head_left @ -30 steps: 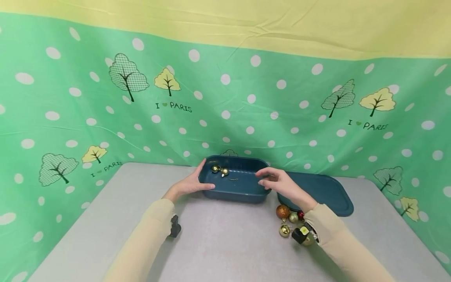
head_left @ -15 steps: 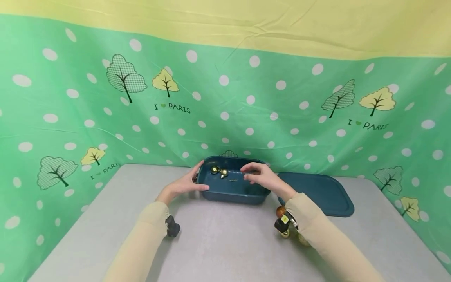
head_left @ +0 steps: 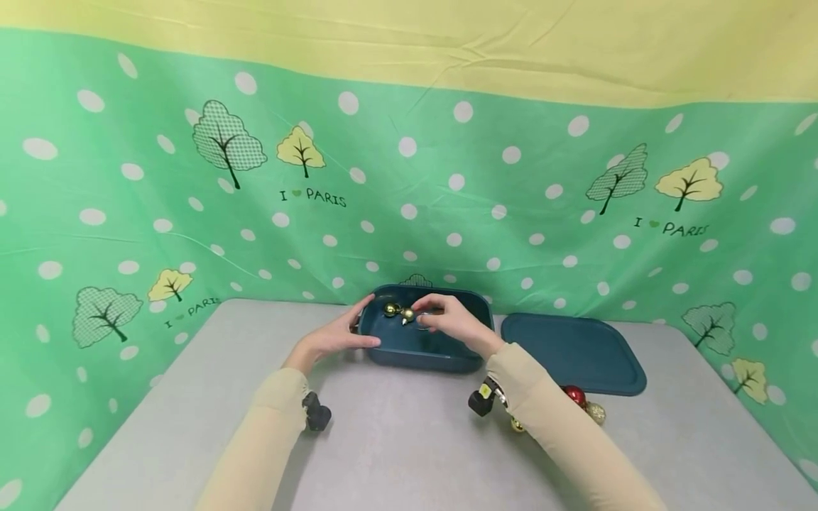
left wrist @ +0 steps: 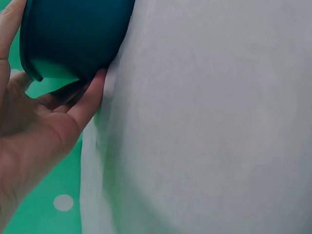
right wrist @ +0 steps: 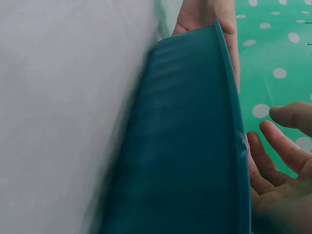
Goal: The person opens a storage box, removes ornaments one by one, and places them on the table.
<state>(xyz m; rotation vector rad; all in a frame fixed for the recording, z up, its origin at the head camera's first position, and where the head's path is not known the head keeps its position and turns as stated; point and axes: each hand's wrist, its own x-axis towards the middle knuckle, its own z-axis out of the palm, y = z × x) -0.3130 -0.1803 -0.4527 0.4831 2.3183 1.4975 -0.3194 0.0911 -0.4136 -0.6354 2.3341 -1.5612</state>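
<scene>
A dark blue rectangular box (head_left: 422, 359) stands at the table's back edge. My left hand (head_left: 334, 336) grips its left end, thumb at the front corner, fingers around the outer side; the left wrist view shows the fingers against that end. Inside the box, towards the left, lie a shiny gold Christmas ball (head_left: 391, 309) and a paler gold ornament (head_left: 407, 313) with a pointed tip. My right hand (head_left: 452, 319) is over the box's middle, fingers bent, fingertips beside the paler ornament. In the right wrist view its thumb and fingers are apart with nothing between them.
A flat blue lid (head_left: 571, 351) lies right of the box. Near it on the table are a red ball (head_left: 575, 394), a glittery gold ball (head_left: 596, 412) and a shiny gold ball (head_left: 517, 424), partly behind the right sleeve. A green dotted cloth (head_left: 409, 177) hangs behind.
My right hand has moved left across the box, from its right end to beside the ornaments. The left hand shifted slightly outward early on and keeps its grip on the box's left end.
</scene>
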